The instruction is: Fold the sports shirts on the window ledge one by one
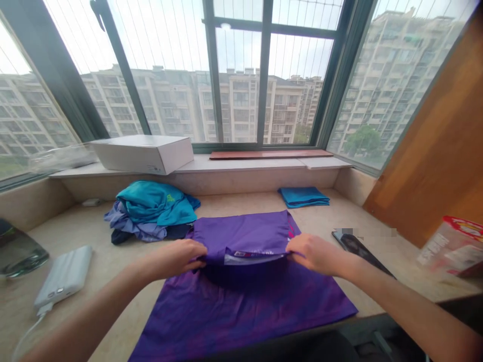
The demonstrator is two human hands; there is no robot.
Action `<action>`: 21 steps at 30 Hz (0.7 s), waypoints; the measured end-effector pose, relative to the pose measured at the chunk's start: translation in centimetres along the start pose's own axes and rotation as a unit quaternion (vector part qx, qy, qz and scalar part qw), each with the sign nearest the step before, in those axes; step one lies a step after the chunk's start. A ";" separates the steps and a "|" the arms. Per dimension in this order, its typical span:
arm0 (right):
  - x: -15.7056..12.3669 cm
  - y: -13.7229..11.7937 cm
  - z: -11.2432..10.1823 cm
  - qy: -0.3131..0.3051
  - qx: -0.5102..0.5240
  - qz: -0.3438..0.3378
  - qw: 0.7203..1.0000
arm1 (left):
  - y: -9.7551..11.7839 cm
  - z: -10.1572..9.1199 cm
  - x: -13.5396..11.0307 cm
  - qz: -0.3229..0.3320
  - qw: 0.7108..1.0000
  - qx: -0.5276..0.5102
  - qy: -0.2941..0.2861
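A purple shirt lies on the stone counter, its near end reaching the front edge. Its upper part is doubled over, and a lighter strip with a small label shows along the fold. My left hand pinches the folded cloth at its left corner. At the right corner my right hand grips the same fold, fingers closed. Between both hands the fold is lifted slightly and casts a dark shadow on the cloth below. The fingertips of both hands are partly hidden by the fabric.
Left of the shirt sits a heap of teal and lilac clothes; a folded blue cloth lies back right. A phone and plastic tub are right. A power bank and a white box are left.
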State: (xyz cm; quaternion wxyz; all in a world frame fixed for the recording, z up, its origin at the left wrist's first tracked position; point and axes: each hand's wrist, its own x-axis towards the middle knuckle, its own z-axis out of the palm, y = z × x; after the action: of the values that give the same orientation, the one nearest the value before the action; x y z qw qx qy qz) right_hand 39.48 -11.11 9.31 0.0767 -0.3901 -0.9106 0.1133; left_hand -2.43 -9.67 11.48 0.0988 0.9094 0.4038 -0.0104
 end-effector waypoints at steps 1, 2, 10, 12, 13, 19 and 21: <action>-0.6 -0.4 0.9 -0.016 -0.012 -0.005 1.000 | 0.6 0.1 -0.5 0.016 1.000 -0.006 -0.026; -1.0 -0.7 1.7 -0.027 -0.020 -0.009 0.999 | 1.1 0.3 -0.8 0.028 0.998 -0.014 -0.046; -2.4 -2.6 1.3 -0.050 0.014 -0.019 0.998 | 2.4 -0.4 -1.7 0.005 0.987 -0.130 -0.094; -2.6 -2.5 0.6 -0.101 0.082 -0.026 0.991 | 2.2 -0.6 -1.3 0.021 0.978 -0.173 -0.112; -2.4 -2.2 0.4 -0.123 0.121 -0.027 0.985 | 1.8 -0.5 -0.9 0.025 0.979 -0.178 -0.097; 3.2 4.6 1.1 0.038 -0.004 0.102 0.994 | -3.6 2.4 3.2 -0.193 0.975 0.034 0.108; 5.0 7.3 2.0 0.060 -0.064 0.170 0.982 | -5.4 3.3 4.0 -0.226 0.968 0.053 0.095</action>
State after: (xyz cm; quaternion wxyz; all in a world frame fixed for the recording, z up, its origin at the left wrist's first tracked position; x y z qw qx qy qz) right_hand 40.64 -2.83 5.73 0.0859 -0.5491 -0.8302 0.0428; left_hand -3.51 -3.78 6.96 0.0062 0.7953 0.6052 0.0326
